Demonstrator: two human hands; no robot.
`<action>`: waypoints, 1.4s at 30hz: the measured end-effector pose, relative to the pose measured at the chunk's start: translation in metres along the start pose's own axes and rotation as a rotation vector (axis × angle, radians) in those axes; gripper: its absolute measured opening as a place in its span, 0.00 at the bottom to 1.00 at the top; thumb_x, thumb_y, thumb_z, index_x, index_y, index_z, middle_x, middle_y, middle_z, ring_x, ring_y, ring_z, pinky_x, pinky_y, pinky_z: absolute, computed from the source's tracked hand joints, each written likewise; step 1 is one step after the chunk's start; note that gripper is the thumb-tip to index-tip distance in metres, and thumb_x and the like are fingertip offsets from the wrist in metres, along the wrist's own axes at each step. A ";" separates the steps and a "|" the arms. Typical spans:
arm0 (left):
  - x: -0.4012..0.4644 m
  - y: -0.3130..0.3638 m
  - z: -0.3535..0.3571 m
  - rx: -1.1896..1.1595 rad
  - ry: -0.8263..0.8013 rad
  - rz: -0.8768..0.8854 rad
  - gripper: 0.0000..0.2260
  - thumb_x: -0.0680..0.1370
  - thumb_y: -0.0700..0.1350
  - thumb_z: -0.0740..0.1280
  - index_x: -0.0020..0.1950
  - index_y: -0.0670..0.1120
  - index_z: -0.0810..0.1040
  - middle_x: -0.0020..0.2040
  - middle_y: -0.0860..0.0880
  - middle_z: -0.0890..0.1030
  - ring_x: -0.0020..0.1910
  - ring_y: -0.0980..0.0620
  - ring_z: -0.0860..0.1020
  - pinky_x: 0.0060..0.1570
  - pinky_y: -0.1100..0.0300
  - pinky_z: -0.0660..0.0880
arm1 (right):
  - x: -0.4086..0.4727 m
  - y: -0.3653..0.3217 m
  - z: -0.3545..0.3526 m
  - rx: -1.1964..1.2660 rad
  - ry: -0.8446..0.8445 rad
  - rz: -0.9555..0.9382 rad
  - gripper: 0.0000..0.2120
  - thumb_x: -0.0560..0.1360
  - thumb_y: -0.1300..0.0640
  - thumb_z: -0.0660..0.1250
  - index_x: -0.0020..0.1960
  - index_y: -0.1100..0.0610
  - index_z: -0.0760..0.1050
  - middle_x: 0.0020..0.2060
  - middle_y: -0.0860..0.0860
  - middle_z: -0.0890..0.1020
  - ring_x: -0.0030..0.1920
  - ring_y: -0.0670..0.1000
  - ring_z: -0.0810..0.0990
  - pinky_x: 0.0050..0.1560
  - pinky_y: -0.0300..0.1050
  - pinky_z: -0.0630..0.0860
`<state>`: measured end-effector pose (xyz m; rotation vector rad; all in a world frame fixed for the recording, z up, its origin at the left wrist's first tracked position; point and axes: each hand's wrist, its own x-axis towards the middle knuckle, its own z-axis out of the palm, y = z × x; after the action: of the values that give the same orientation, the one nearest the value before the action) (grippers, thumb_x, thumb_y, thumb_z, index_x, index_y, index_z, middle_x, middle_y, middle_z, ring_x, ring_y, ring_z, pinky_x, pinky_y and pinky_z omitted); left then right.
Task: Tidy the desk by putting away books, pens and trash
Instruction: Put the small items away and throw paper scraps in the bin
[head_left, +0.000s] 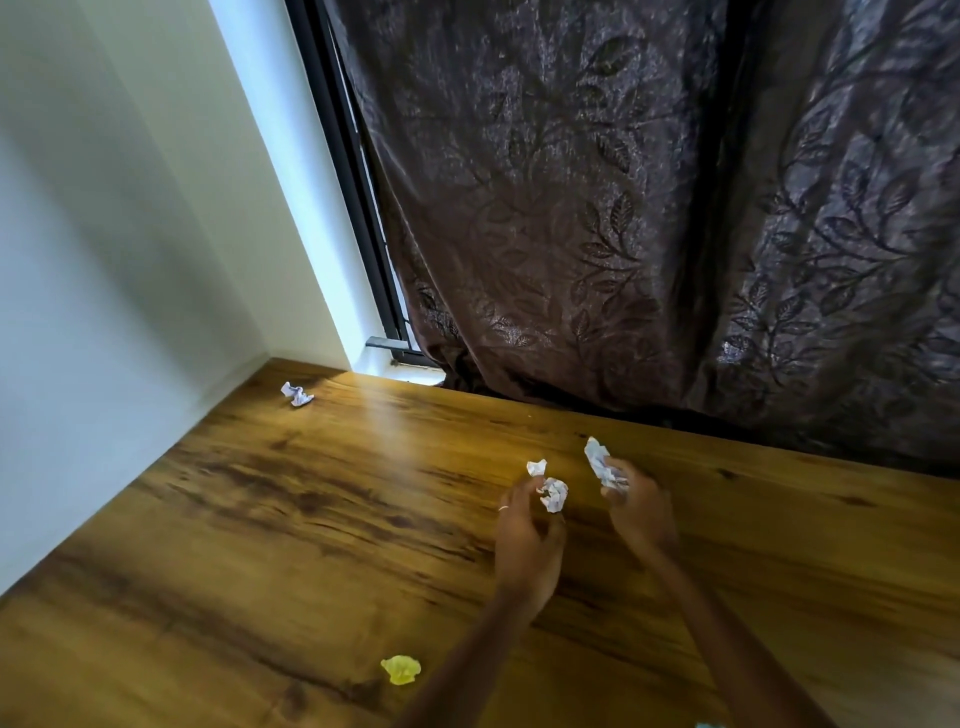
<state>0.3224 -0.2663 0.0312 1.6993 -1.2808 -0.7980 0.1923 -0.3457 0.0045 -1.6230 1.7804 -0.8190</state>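
Note:
Over the wooden desk (311, 519) my left hand (527, 545) pinches a crumpled white paper ball (553, 493) at its fingertips. A smaller white scrap (536, 466) shows just above it; whether it lies on the desk or is held I cannot tell. My right hand (641, 512) grips another crumpled white paper (602, 465) that sticks up past its fingers. A further white paper wad (297, 394) lies in the desk's far left corner. A crumpled yellow paper (401, 669) lies near the front, left of my left forearm.
A white wall (104, 260) borders the desk on the left. A dark leaf-patterned curtain (649, 208) hangs along the back edge, with a black window frame (353, 171) beside it. A small pale blue thing (709, 725) peeks in at the bottom edge.

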 end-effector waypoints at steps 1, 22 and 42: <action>0.004 0.003 0.004 -0.072 0.033 -0.028 0.20 0.78 0.43 0.65 0.70 0.50 0.67 0.67 0.52 0.70 0.64 0.56 0.70 0.59 0.62 0.72 | -0.006 -0.001 -0.004 0.068 -0.002 0.018 0.18 0.76 0.60 0.63 0.66 0.53 0.71 0.57 0.52 0.79 0.52 0.51 0.80 0.50 0.48 0.78; -0.011 -0.023 -0.066 -1.238 0.296 -0.623 0.09 0.76 0.50 0.66 0.47 0.44 0.76 0.34 0.49 0.81 0.40 0.52 0.80 0.36 0.56 0.80 | -0.015 -0.036 0.035 -0.126 -0.224 -0.364 0.23 0.77 0.61 0.61 0.71 0.52 0.65 0.68 0.48 0.69 0.66 0.49 0.67 0.64 0.42 0.68; -0.050 -0.022 -0.123 -1.175 0.438 -0.651 0.23 0.82 0.50 0.55 0.73 0.40 0.63 0.74 0.42 0.65 0.73 0.42 0.64 0.70 0.45 0.62 | 0.122 -0.061 0.084 -0.420 -0.030 -0.399 0.23 0.76 0.68 0.58 0.67 0.51 0.71 0.59 0.57 0.79 0.60 0.58 0.74 0.55 0.50 0.74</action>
<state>0.4243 -0.1850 0.0666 1.1289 0.1581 -1.1339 0.2851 -0.4761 -0.0040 -2.3023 1.7109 -0.6041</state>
